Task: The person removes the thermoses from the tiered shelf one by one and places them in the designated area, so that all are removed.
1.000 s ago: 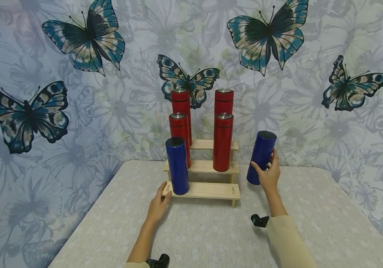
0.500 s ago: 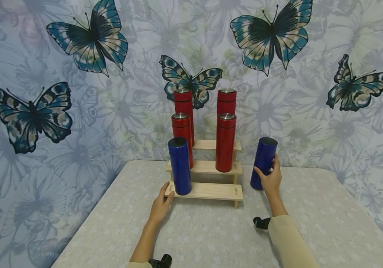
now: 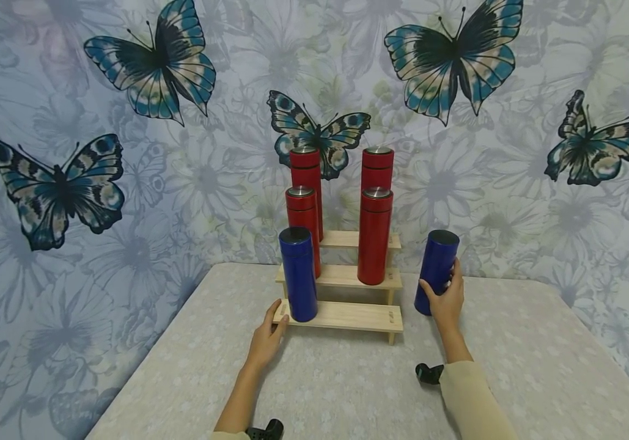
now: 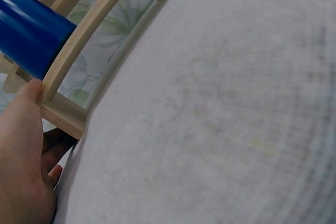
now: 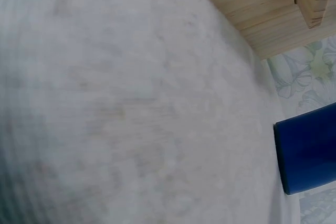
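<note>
Across the upper frame of the head view stretched the pale flowered wall (image 3: 474,177). Below it the counter (image 3: 347,391), under a light patterned cloth, filled the lower middle. At the centre, on the cloth, stood the three-tiered wooden stand (image 3: 360,315). Five teal, cream and black butterflies (image 3: 164,60) were spread flat over the wall. Four upright red bottles (image 3: 375,238) with silvery lids rose from the stand in two pairs, left and right of centre, the rear ones partly hidden by the front ones. Left of centre, the first blue bottle (image 3: 299,275) stood upright on the lowest tier, covering part of the red one behind. Right of centre, apart from the stand, the second blue bottle (image 3: 436,263) leaned slightly; whether its base touched the cloth could not be told. The right hand (image 3: 446,299) gripped it low, thumb on one side and fingers round the other. Lower left of centre, the left hand (image 3: 264,339) pinched the lowest tier's left end between thumb and fingers. Smallest, a black device (image 3: 428,373) sat by the right sleeve's cuff.
</note>
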`<state>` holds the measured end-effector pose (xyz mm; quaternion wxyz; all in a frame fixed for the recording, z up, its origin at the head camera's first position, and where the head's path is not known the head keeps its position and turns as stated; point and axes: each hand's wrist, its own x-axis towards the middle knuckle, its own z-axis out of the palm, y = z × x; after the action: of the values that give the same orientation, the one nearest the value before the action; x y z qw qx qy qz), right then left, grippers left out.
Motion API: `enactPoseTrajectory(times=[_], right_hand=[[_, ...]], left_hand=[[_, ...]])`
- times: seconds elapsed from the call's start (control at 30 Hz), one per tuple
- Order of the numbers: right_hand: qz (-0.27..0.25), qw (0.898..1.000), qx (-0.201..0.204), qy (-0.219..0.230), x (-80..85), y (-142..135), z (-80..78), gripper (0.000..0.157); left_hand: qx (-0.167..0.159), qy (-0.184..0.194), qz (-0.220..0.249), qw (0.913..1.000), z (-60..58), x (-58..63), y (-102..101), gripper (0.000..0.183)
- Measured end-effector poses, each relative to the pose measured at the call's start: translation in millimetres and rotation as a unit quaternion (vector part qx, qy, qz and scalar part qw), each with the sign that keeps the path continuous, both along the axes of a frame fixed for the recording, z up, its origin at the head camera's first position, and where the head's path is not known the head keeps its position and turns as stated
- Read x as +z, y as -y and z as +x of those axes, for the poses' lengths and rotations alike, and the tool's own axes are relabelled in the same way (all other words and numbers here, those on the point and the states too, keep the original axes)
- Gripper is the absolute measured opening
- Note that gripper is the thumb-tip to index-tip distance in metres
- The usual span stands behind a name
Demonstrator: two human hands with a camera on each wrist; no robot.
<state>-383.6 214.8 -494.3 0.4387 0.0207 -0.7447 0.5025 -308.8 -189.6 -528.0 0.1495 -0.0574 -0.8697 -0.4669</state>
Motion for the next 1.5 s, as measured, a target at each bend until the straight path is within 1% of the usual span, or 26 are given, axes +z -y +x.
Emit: enactPoseTrajectory(times=[0.07,0.2,0.3,0.37,0.43,0.5,0.63,0.73,0.87,0.93,1.03,1.13,1.23,1.3,1.4,1.5], right_hand=[[0.007,1.000,0.001,0.008,-0.8,-0.4,0.5,0.095],[0.019,0.998,0.012,0.051,-5.2,-1.7,4.3,0.095],[0.000,0.995,0.029,0.096,-11.6,-2.7,10.0,0.096],[-0.022,0.992,0.034,0.118,-16.1,-3.2,14.4,0.097],[-0.039,0.991,0.029,0.127,-19.1,-3.4,19.0,0.098],[-0.050,0.991,0.020,0.123,-19.2,-2.8,23.2,0.099],[-0.074,0.995,0.009,0.067,-10.6,2.8,29.0,0.095],[-0.085,0.996,-0.013,0.008,0.1,11.7,32.5,0.088],[-0.093,0.991,-0.061,-0.074,17.8,29.8,40.2,0.074],[-0.094,0.987,-0.067,-0.112,28.4,42.8,44.7,0.067],[-0.077,0.984,-0.039,-0.154,48.8,68.9,55.5,0.058],[-0.049,0.982,0.012,-0.180,72.5,98.4,70.8,0.054],[-0.026,0.979,0.055,-0.196,91.3,124.4,83.0,0.052],[-0.016,0.975,0.084,-0.203,99.5,137.7,87.0,0.052],[0.000,0.970,0.127,-0.206,107.3,154.2,88.0,0.055],[0.013,0.965,0.163,-0.203,106.0,168.4,79.8,0.061]], left_hand=[[-0.005,0.000,0.001,1.0000,0.0,-0.4,-0.1,0.055],[-0.013,0.004,0.002,0.9999,0.1,-2.3,0.5,0.056],[-0.012,0.001,0.002,0.9999,0.2,-3.0,1.0,0.056],[-0.011,0.002,0.004,0.9999,0.3,-3.0,1.1,0.055],[-0.010,0.001,0.004,0.9999,0.6,-2.7,1.1,0.055],[-0.012,0.000,0.003,0.9999,0.9,-2.6,1.6,0.056],[-0.006,-0.001,0.000,1.0000,0.2,-4.2,3.5,0.056],[0.001,0.001,-0.001,1.0000,-0.4,-4.8,4.5,0.056],[0.000,-0.003,-0.002,1.0000,-0.3,-4.8,5.3,0.056],[-0.002,-0.003,-0.001,1.0000,-0.1,-4.8,5.3,0.056],[-0.001,-0.005,0.000,1.0000,-0.6,-5.0,5.6,0.056],[0.000,-0.008,0.004,1.0000,-1.7,-4.6,5.3,0.055],[-0.003,-0.012,0.005,0.9999,-2.6,-4.2,4.8,0.055],[-0.006,-0.010,0.007,0.9999,-2.8,-4.1,4.1,0.055],[-0.010,-0.006,0.006,0.9999,-2.2,-3.8,3.1,0.055],[-0.011,-0.002,0.008,0.9999,-1.2,-2.8,2.5,0.055]])
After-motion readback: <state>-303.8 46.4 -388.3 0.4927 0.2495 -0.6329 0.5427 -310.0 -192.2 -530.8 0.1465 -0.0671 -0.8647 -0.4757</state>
